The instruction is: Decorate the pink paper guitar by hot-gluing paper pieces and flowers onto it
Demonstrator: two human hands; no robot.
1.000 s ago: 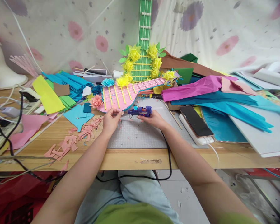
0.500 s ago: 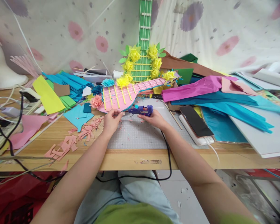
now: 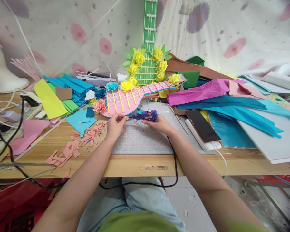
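My right hand (image 3: 159, 123) is wrapped around the purple glue gun (image 3: 145, 115), nozzle pointing left at a small pink paper piece (image 3: 124, 118) pinched in the fingertips of my left hand (image 3: 114, 125) (its shape is too small to make out). Both hover over the grey cutting mat (image 3: 140, 141) on the surface, just in front of the pink paper guitar (image 3: 125, 100).

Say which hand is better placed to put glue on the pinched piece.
Right, probably. The right hand holds the glue gun, its nozzle aimed at the piece pinched in the left hand, close beside it over the mat.
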